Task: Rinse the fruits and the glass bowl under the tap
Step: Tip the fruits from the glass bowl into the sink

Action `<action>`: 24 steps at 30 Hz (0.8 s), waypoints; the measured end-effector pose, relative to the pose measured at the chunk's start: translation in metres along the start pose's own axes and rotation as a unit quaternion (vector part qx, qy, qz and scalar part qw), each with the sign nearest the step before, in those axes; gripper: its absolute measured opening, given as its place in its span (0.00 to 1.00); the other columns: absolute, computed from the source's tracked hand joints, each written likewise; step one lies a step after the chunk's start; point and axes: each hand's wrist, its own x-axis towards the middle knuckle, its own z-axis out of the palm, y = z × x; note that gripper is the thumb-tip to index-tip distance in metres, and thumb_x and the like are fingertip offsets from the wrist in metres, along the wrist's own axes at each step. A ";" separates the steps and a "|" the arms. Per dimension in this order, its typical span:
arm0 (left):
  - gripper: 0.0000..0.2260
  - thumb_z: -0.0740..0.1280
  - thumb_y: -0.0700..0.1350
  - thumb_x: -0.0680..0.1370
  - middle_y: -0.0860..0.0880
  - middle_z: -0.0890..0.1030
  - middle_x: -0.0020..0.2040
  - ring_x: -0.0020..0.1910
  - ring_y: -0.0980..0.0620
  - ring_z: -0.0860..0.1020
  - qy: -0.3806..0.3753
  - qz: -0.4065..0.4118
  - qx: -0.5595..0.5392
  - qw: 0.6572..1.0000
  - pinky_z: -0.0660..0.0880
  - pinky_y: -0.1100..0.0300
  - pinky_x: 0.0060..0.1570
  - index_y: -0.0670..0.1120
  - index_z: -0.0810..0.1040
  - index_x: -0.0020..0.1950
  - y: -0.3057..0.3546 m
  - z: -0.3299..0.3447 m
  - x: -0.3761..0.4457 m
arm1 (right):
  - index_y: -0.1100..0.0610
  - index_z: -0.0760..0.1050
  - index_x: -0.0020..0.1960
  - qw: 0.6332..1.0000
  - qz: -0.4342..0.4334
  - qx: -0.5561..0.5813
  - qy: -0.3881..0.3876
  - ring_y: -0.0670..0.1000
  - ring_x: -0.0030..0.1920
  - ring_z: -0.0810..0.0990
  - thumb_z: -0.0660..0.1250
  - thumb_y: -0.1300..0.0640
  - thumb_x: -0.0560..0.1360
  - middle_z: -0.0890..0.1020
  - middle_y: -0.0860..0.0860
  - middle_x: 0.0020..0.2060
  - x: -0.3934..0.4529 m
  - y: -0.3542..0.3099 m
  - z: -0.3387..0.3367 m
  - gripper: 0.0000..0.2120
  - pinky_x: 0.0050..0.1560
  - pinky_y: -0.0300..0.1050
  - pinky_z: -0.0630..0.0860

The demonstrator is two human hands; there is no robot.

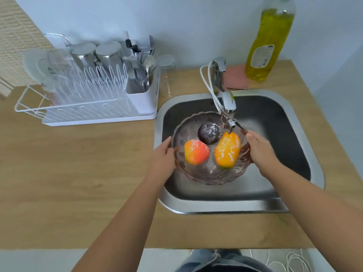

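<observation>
While both my hands clasp the glass bowl (198, 173) by its scalloped rim, I hold it over the steel sink (294, 122), right under the tap (228, 107). My left hand (164, 157) grips the left edge, thumb lying along the rim and fingers wrapped under it where I can't see them. My right hand (258, 149) has the right edge, thumb up near the spout, fingers curled around the outside of the glass.

Three fruits sit inside. There's the red-orange round fruit (196, 152) on the left of the bowl, the long orange-yellow fruit (227, 150) on the right with a touch of green at its near tip, and the dark purple round fruit (209, 133) at the back, just beside both of them. All three carry white speckles on their skins, and white flecks cling to the bottom of the bowl too. The spout's nozzle hangs directly above the far end of the long fruit; whether water is running I can't tell, it's too blurred there.

Off to the left on the wooden counter (78, 173) stands the white dish rack (88, 107), loaded with steel cups, glasses and cutlery. Behind the sink stands the bottle of yellow dish soap (269, 42), next to a pink cloth (235, 78).
</observation>
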 end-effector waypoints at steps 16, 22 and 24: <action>0.23 0.64 0.34 0.73 0.41 0.82 0.58 0.55 0.45 0.79 -0.142 -0.120 0.005 0.982 0.78 0.45 0.61 0.56 0.73 0.63 -0.005 0.060 0.013 | 0.47 0.72 0.61 0.974 0.202 -0.009 -0.104 0.60 0.40 0.80 0.52 0.54 0.83 0.79 0.58 0.42 0.026 0.051 -0.024 0.13 0.40 0.52 0.80; 0.46 0.78 0.39 0.70 0.50 0.74 0.67 0.66 0.47 0.74 -0.197 -0.123 0.116 0.966 0.71 0.45 0.70 0.55 0.55 0.80 -0.019 0.051 0.013 | 0.46 0.73 0.60 0.974 0.187 -0.016 -0.123 0.58 0.39 0.80 0.53 0.53 0.83 0.79 0.56 0.43 0.028 0.048 -0.017 0.12 0.37 0.48 0.78; 0.55 0.82 0.47 0.63 0.48 0.70 0.75 0.72 0.44 0.71 -0.171 -0.120 0.146 0.967 0.70 0.42 0.71 0.58 0.52 0.81 -0.024 0.052 0.016 | 0.46 0.73 0.60 0.973 0.183 -0.028 -0.140 0.58 0.38 0.80 0.53 0.53 0.83 0.79 0.56 0.42 0.027 0.049 -0.014 0.12 0.38 0.48 0.78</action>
